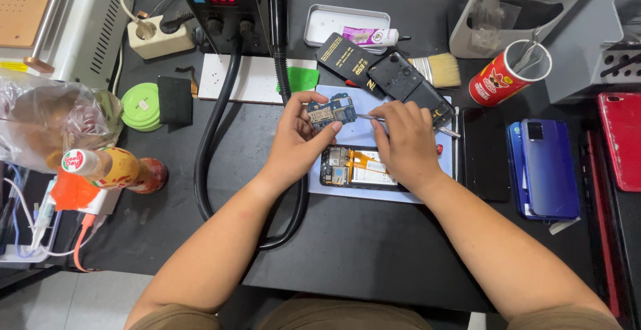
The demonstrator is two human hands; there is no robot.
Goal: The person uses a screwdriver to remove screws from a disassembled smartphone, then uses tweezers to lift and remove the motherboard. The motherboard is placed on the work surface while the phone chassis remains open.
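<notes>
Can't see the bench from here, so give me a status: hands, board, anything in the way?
Left hand pinching blue circuit board. Right hand holding tweezers to it. Opened phone directly beneath; nothing between them.

The circuit board (330, 111) is blue with silver and gold patches. The opened phone (355, 168) beneath is black inside, with an orange flex strip across it. The mat (374, 133) under it is pale blue, and the table (374, 243) is black. Far right of the mat, the brush (437, 71) has tan bristles, and the can (502, 76) is red with a white and yellow picture. The phones (544, 168) stacked at the right are glossy blue; the case (622, 139) at the right edge is red. At the left, the round tape reel (139, 106) is light green, and the bottle (110, 168) is yellow-orange with a white cap. The far tray (327, 23) is white.
</notes>
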